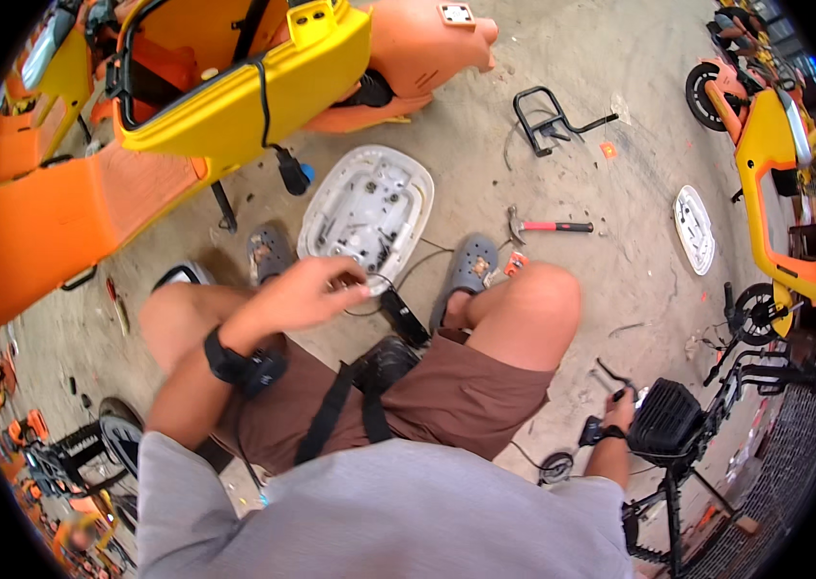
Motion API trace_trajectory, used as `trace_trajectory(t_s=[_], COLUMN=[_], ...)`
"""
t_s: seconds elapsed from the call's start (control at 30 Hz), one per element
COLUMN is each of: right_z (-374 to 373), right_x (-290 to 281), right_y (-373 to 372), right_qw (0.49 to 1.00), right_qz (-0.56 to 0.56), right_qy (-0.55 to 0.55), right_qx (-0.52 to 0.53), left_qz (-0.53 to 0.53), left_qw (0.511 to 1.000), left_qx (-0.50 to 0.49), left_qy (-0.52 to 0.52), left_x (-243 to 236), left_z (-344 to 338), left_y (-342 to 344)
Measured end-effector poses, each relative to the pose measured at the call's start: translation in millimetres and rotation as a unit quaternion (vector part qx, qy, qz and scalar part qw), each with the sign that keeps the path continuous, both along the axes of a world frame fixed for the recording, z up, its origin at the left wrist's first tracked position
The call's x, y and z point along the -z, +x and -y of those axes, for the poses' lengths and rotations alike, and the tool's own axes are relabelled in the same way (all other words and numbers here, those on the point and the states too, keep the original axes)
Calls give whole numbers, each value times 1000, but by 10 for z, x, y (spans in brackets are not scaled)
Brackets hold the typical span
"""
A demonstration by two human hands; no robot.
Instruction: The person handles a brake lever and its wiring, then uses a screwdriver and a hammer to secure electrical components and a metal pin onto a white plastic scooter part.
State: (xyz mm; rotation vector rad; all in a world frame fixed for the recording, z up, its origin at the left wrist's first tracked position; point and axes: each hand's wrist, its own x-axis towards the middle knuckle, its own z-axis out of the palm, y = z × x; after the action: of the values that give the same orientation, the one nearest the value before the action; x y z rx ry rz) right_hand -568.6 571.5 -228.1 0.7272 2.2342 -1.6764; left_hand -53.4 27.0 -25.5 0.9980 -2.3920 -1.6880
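Seat pan: a white moulded plastic shell (367,207), oval, lying underside up on the concrete floor (485,135) between the person's two sandalled feet, its ribs and screw bosses showing.
Left hand: (316,289) reaches forward over the knee to the near rim of the seat pan, fingers curled and pinched on something small; what it pinches is too small to tell.
Right hand: (617,415) down at the person's side, touching a black boxy part (663,417) of a frame standing there; whether it grips or merely rests I cannot tell.
Cable: a thin black wire (398,280) loops on the floor just beside the left hand and runs toward a small black block (404,317) near the knee.
Step in hand: by my judgement, work on a fastener or wire at the pan's near edge, with the shell already off the scooter.
Next move calls for: a fine fingertip grip and a steady pan, since the smooth shell could slide on gritty concrete.
Hammer: (548,227) steel head, red-and-black handle, lying well apart to the right of the pan.
Black bracket: (548,116) bent tubular metal, farther off on the floor.
Scooter body: (234,87) glossy yellow and orange panels, standing beyond the pan.
Floor: grey, dusty, strewn with small scraps.
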Motion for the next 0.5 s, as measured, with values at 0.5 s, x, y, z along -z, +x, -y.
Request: trace_trajectory(t_s=[0.5], right_z=[-58], right_x=[1017], right_y=[704], right_qw=[963], right_qz=[-112], right_qy=[195], right_qx=[-146], left_qz=[-179], left_qw=[782], left_qx=[-474], left_qy=[362], left_x=[-571], left_z=[-16], left_y=[1151])
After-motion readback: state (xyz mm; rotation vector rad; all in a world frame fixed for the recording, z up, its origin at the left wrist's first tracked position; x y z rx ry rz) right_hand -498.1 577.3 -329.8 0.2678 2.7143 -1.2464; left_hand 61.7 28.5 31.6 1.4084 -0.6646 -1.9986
